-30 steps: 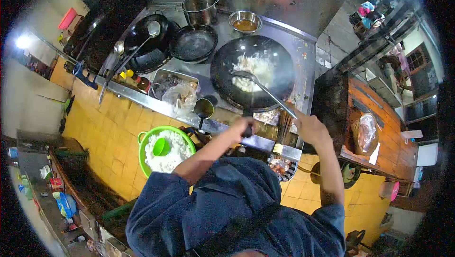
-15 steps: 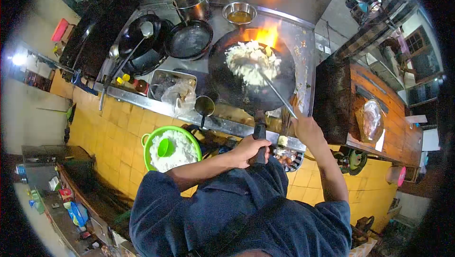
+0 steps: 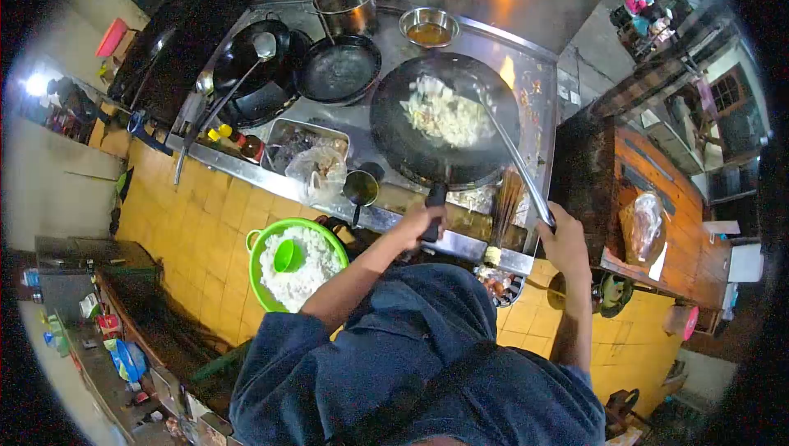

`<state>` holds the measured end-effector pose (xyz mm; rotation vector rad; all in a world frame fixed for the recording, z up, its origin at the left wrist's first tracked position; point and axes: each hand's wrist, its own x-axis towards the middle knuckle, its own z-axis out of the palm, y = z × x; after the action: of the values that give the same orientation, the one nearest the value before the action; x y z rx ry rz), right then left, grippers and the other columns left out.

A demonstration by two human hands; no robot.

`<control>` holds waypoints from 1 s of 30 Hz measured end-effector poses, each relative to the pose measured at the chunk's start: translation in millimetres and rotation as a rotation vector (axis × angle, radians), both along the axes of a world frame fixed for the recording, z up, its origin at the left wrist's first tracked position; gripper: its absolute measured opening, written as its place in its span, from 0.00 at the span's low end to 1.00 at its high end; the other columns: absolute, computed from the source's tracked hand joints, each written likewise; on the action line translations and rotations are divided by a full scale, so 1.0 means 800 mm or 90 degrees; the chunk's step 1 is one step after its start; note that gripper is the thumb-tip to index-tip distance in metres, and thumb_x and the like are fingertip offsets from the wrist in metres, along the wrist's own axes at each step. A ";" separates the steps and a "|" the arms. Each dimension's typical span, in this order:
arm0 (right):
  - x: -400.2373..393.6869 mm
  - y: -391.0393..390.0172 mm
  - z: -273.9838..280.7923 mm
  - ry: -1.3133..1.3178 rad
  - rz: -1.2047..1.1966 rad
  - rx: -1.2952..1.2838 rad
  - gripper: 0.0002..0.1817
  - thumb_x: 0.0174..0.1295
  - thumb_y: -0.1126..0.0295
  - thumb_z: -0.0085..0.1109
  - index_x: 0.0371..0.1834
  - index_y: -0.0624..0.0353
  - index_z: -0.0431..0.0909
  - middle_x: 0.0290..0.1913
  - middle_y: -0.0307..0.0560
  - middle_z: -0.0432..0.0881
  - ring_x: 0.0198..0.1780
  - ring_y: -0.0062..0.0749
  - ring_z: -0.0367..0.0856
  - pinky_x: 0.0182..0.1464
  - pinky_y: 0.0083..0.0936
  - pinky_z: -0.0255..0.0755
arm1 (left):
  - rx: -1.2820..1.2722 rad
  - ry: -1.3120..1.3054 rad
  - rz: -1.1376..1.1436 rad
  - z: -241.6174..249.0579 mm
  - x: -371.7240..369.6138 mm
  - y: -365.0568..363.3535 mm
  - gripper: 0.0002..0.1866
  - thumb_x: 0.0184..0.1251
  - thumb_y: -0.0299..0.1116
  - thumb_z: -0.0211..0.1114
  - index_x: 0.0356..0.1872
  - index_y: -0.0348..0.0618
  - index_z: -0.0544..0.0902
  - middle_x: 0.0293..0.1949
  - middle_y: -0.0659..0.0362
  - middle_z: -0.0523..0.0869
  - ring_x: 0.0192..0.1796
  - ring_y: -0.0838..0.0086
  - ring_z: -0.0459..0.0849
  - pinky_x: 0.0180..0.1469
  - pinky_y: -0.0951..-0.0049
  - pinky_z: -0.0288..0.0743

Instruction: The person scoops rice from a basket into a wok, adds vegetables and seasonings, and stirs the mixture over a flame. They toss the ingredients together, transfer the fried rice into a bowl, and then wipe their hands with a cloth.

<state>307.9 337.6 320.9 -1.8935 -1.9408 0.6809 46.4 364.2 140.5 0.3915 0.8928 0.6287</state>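
White rice point(image 3: 448, 115) is already frying in the wok point(image 3: 444, 121), left hand point(image 3: 422, 220) clamped on its handle, right hand point(image 3: 565, 240) clamped on the ladle point(image 3: 514, 158), more rice waiting in the green bowl point(image 3: 297, 261).

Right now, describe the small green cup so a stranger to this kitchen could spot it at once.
Start at the steel stove counter, where the left hand grips the big wok by its handle. Below the counter's left part, over the yellow tiled floor, sits a green basin of white rice. The green cup lies in that rice, the only cup there.
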 end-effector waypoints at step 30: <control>-0.196 0.314 0.036 0.629 0.047 0.537 0.19 0.59 0.67 0.41 0.09 0.58 0.60 0.10 0.41 0.63 0.11 0.20 0.60 0.14 0.17 0.53 | 0.368 0.480 0.051 -0.073 -0.002 -0.011 0.21 0.64 0.48 0.55 0.43 0.37 0.70 0.24 0.56 0.78 0.24 0.71 0.78 0.28 0.69 0.71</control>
<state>151.3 589.0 349.9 -0.7322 -1.2948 0.5223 44.6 355.5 82.2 1.1675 1.4406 0.8276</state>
